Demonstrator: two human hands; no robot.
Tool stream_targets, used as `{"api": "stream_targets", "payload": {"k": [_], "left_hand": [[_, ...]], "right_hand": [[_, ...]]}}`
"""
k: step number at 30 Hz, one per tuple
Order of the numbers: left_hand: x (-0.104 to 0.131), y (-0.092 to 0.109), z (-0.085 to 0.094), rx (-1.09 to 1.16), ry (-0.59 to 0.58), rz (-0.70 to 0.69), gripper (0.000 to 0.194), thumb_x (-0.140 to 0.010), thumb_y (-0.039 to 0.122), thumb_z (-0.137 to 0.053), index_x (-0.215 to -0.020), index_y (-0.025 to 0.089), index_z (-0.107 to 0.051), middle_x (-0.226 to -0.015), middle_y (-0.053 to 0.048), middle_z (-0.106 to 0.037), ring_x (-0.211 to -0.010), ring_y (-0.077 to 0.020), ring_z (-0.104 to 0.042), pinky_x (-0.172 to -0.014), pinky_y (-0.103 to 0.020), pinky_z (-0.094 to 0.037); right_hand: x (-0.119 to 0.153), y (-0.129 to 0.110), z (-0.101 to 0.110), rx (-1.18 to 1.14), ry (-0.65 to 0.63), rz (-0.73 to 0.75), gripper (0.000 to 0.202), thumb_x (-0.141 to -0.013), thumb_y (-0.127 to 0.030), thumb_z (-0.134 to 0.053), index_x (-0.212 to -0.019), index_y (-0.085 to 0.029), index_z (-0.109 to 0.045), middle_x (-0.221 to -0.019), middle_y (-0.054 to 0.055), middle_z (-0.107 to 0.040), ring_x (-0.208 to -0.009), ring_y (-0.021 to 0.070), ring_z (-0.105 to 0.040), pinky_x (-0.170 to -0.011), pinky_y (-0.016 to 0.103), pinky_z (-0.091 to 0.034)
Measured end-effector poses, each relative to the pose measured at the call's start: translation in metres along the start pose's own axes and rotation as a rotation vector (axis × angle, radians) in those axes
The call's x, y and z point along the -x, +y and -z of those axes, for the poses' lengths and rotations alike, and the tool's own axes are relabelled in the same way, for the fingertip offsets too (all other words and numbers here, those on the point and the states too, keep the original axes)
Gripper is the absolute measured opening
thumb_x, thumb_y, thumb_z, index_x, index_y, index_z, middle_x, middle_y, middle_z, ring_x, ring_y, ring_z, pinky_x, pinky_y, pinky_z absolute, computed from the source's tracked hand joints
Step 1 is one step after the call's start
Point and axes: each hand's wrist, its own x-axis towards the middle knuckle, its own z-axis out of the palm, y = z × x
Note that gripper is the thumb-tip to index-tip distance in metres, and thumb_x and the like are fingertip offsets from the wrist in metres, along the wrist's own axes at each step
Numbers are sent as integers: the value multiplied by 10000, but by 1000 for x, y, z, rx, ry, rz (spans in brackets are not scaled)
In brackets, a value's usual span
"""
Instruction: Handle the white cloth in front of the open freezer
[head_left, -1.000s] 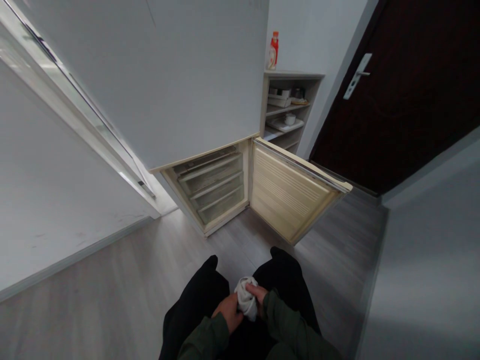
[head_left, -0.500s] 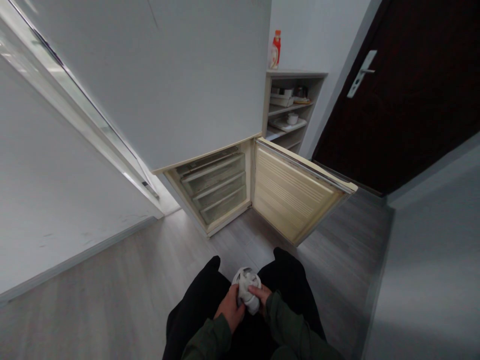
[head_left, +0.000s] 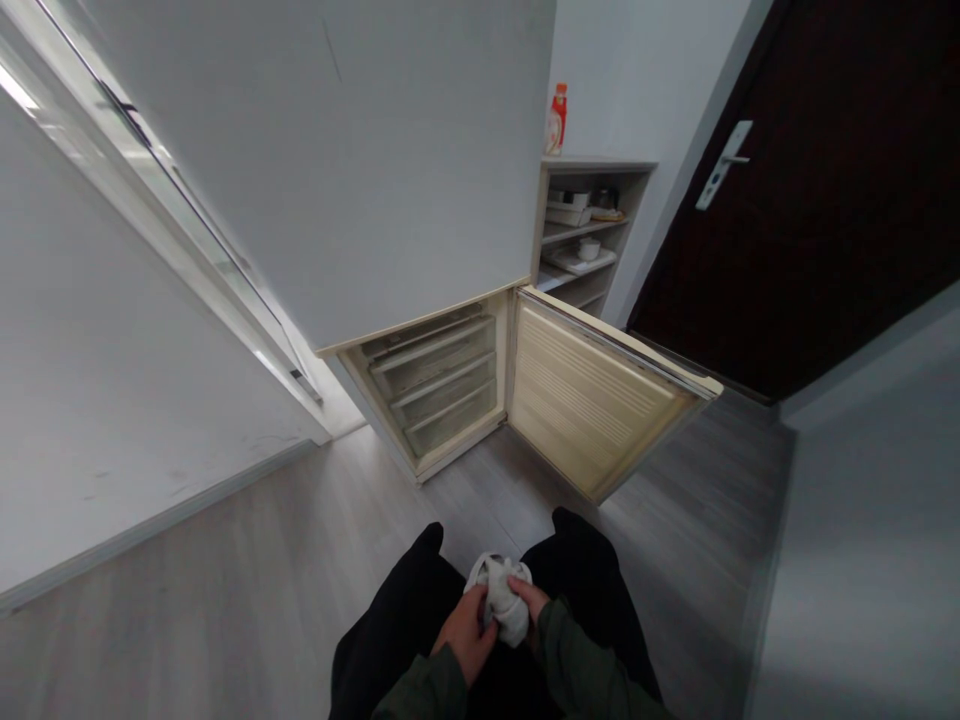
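Between both knees, left hand [head_left: 466, 640] and right hand [head_left: 531, 602] bunch a white cloth [head_left: 501, 603].

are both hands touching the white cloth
Touching. The head view shows the left hand and the right hand both wrapped on the bunched cloth between the knees, fingers overlapping its folds with no gap.

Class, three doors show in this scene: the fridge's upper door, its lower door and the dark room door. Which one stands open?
The fridge's lower door, cream inside, swung out to the right, baring the freezer drawers. The upper door and dark room door are shut.
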Motion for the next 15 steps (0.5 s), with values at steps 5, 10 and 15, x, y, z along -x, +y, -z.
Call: {"api": "stream_targets", "payload": {"k": [5,10,15], "left_hand": [[-2,-7,-2,-4,13,7,480,-822,242,-510,-1258,41,-511,-1186,-190,-599,-1077,-275,-588,-988,-401,-444],[-1,-5,0,14,3,1,518,-827,308,-479,-1274,47,-504,-1175,-191,-601,-1041,-279,-590,-969,-419,-455],[0,3,5,17,-12,7,540,-806,300,-459,-1265,19,-501,-1161,-216,-599,-1046,-300,-592,-970,-450,-455]], "right_hand": [[3,0,-5,-39,-5,-25,480,-565,-510,-823,-818,-123,-691,-872,133,-732,-1007,315,-687,-866,406,-552],[9,-3,-15,-28,4,-19,378,-639,-479,-761,-767,-136,-668,-807,130,-719,-1030,315,-679,-850,406,-555],[18,-13,-24,0,-49,-49,429,-612,-499,-793,-769,-117,-679,-782,131,-712,-1026,318,-678,-848,398,-558]]}}
